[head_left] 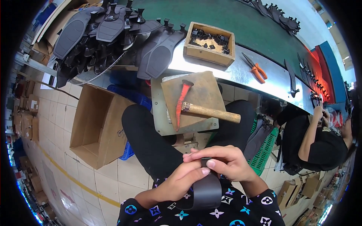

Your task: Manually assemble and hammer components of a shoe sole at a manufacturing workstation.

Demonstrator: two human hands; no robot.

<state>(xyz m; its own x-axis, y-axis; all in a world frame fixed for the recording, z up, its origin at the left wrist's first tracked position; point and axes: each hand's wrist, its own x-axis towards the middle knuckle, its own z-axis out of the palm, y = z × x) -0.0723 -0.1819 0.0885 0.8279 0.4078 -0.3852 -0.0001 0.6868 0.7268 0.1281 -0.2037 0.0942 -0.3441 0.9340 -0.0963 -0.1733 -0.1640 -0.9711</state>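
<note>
Close to my body I hold a dark heeled shoe sole, its curved front hanging down toward my patterned shirt. My left hand is closed around its left side, thumb on top. My right hand grips it from the right, with its fingers over the narrow heel end. The fingers hide most of that end. Beyond my hands, a hammer with a red head and wooden handle lies on a brown board over a low metal stand.
A pile of heeled soles fills the bench's left. A wooden box holds small black pieces; orange-handled pliers lie beside it. An open carton stands left, a green basket right. Another person works at far right.
</note>
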